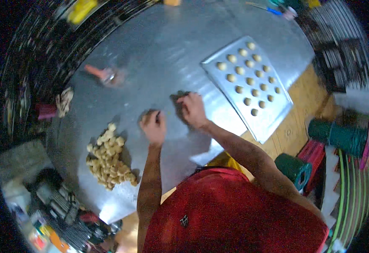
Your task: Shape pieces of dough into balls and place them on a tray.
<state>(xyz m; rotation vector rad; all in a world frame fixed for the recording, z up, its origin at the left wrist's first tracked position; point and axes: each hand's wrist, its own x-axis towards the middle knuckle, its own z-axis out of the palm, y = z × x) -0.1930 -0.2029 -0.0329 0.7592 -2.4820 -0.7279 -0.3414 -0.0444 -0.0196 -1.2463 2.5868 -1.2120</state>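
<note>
My left hand [154, 125] is curled on the steel table [159, 50], right of a pile of pale dough pieces [110, 160]. My right hand [192, 109] is a little farther forward, also with bent fingers low on the tabletop; whatever lies under either hand's fingers is hidden. On the right side of the table, a metal tray [260, 130] bears several spaced rows of small round dough balls. A blurred tool with an orange handle [95, 71] lies beyond the pile, at the upper left.
Dark stacked racks or trays [32, 71] line the left and upper right. A crumpled cloth [64, 103] is at the table's left edge. Machinery [58, 198] stands at lower left. Green rolls [336, 137] and pink crates [307, 160] are at the right.
</note>
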